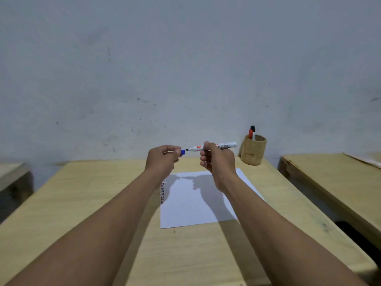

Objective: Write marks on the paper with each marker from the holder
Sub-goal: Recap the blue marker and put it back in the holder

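Wall (185, 58): grey, scuffed, closing off the far side behind the desk (82, 203). Desk: light wood, its near and left areas bare; a second wooden surface (329, 182) stands apart to the right across a gap.

Both forearms reach forward, raised above the desk, hands level with each other over its far half. Paper (185, 209): white sheet lying flat at desk centre under the hands, their shadow across it; a column of small red marks (162, 191) along its left edge, partly hidden by the left forearm.

Holder (253, 152): wooden cup at the far right corner of the desk, well apart from the hands, with a red-capped marker (250, 134) and a black-capped marker (253, 129) standing in it.

Right hand (218, 162): fingers curled round the barrel of a white marker (216, 146), held level, tip pointing left, uncapped.

Left hand (162, 159): fingers pinching the blue cap (182, 152), just off the tip, not touching it
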